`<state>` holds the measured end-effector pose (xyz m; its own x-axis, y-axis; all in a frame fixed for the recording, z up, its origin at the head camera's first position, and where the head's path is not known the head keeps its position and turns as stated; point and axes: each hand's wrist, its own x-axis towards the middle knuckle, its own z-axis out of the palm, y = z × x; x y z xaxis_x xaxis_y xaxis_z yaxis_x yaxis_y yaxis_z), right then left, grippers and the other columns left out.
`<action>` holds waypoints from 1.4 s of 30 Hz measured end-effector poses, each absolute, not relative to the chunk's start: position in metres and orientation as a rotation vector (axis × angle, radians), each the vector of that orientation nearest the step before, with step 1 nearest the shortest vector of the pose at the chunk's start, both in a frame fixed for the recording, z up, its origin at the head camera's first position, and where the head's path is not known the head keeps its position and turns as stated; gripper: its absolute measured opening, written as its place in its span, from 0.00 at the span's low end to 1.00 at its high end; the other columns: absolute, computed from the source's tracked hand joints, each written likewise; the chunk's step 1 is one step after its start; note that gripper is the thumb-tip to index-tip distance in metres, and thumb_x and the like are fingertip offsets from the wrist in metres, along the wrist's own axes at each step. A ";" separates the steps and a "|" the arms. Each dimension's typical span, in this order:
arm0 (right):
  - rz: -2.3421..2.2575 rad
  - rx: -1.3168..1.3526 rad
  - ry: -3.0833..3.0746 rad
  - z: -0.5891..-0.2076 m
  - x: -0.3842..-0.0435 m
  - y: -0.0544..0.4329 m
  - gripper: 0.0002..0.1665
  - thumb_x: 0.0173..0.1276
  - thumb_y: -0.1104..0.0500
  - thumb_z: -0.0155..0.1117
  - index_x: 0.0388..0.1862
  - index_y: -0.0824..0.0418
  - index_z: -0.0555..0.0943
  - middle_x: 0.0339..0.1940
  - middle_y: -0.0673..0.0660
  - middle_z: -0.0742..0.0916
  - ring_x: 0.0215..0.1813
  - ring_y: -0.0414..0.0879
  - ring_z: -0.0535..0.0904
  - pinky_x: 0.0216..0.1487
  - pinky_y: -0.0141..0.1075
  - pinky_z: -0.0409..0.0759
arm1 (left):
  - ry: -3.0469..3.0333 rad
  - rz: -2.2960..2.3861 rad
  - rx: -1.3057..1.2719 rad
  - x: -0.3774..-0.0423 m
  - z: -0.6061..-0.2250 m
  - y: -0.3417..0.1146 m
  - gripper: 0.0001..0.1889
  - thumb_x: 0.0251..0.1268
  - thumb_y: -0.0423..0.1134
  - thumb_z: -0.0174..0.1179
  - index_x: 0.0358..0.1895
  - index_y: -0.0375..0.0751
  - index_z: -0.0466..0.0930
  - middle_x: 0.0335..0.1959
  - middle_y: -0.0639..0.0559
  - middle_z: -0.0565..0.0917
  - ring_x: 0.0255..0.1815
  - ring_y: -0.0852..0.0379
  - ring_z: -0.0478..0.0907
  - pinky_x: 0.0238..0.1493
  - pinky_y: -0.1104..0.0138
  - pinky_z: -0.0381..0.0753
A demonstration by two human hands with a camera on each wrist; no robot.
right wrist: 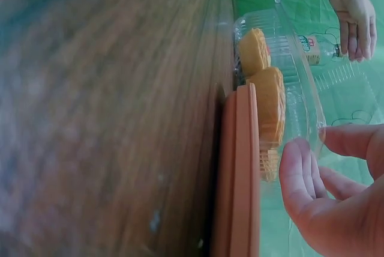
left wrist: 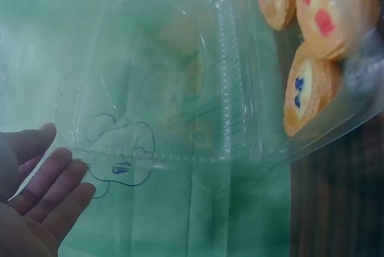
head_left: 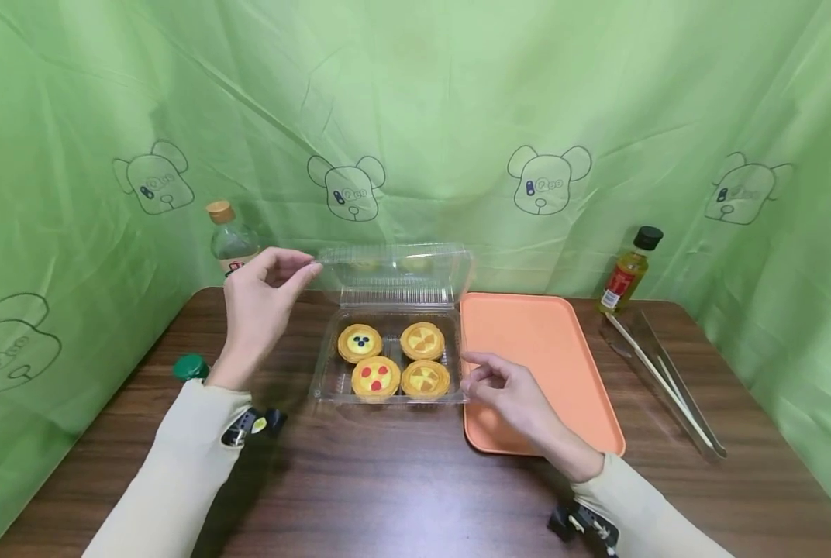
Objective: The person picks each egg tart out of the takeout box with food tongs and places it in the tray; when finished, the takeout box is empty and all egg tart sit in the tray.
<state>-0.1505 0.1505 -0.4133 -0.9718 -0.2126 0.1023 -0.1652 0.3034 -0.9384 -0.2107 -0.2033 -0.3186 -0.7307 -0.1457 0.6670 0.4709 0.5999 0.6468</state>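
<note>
A clear plastic clamshell box (head_left: pixel 394 411) stands raised-lid on the wooden table, holding several egg tarts (head_left: pixel 376 378). One tart (head_left: pixel 360 342) carries dark blue dots, another red ones; the rest have pale wedge patterns. My left hand (head_left: pixel 258 298) pinches the front left corner of the transparent lid (head_left: pixel 398 291), between thumb and fingers. At the box's near right corner, my right hand (head_left: pixel 509 391) pinches the rim with thumb and index finger; the right wrist view shows the rim (right wrist: pixel 318 110) between them.
An orange tray (head_left: pixel 541 341) lies right of the box. Metal tongs (head_left: pixel 681 387) and a light stick lie beyond it, below an oil bottle (head_left: pixel 627 271). A sauce bottle (head_left: pixel 234 240) and a green-capped jar (head_left: pixel 191 367) stand on the left. Green curtain (head_left: pixel 443 93) surrounds the table.
</note>
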 end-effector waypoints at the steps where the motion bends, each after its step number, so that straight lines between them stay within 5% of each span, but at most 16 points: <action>1: -1.785 -0.373 2.510 -0.414 -0.150 0.151 0.28 0.69 0.69 0.73 0.67 0.71 0.80 0.39 0.57 0.88 0.41 0.47 0.85 0.47 0.31 0.83 | -2.132 -1.129 -0.257 -0.214 -0.317 -0.203 0.10 0.68 0.42 0.76 0.44 0.40 0.91 0.38 0.51 0.92 0.34 0.67 0.83 0.35 0.76 0.77; 16: -1.769 -0.478 2.443 -0.420 -0.136 0.159 0.30 0.68 0.68 0.74 0.68 0.73 0.78 0.37 0.56 0.87 0.38 0.43 0.86 0.44 0.31 0.83 | -2.315 -1.074 -0.204 -0.265 -0.298 -0.205 0.13 0.73 0.47 0.71 0.49 0.41 0.88 0.40 0.48 0.90 0.38 0.57 0.82 0.38 0.70 0.76; 27: -1.767 -0.517 2.363 -0.420 -0.117 0.163 0.32 0.68 0.66 0.75 0.69 0.72 0.78 0.38 0.58 0.86 0.40 0.45 0.86 0.45 0.34 0.87 | -2.468 -1.132 -0.188 -0.296 -0.301 -0.211 0.14 0.75 0.41 0.70 0.56 0.39 0.87 0.43 0.43 0.90 0.41 0.47 0.88 0.36 0.73 0.80; 42: -1.801 -0.552 2.315 -0.424 -0.094 0.164 0.32 0.68 0.64 0.76 0.68 0.72 0.78 0.38 0.58 0.86 0.40 0.44 0.84 0.43 0.31 0.84 | -2.602 -1.403 -0.109 -0.309 -0.326 -0.219 0.21 0.75 0.32 0.67 0.67 0.33 0.81 0.52 0.36 0.88 0.37 0.59 0.89 0.45 0.70 0.86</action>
